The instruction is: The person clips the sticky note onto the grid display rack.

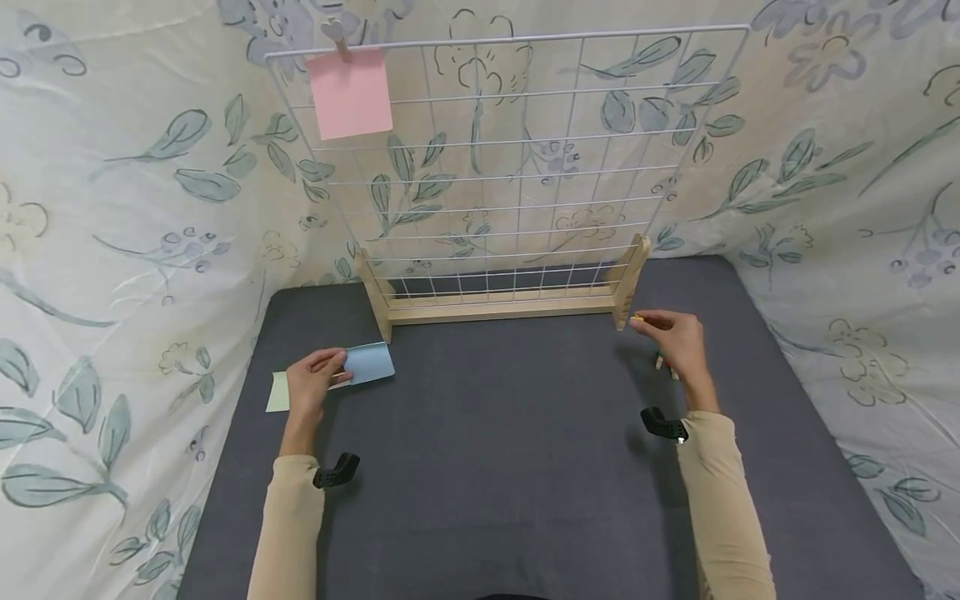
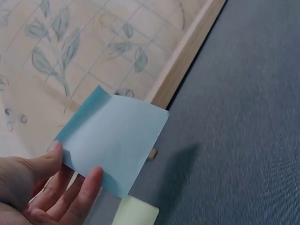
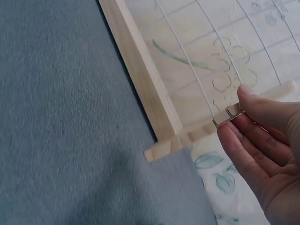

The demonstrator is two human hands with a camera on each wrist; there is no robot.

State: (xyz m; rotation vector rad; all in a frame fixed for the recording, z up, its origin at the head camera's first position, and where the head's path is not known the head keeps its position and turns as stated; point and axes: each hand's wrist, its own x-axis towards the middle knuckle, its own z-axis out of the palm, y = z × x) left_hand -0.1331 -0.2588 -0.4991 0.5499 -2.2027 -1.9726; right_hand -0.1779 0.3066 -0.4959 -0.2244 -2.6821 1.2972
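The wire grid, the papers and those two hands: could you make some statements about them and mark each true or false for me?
1. The left hand holds a blue paper. True.
2. The pink paper lies flat on the table. False: it hangs at the upper left of the wire grid, below a brown clip.
3. The right hand pinches a small clip. True.
4. The pale green paper is fastened to the grid. False: it lies on the table, beside the left hand.
5. The grid stands in a wooden base. True.
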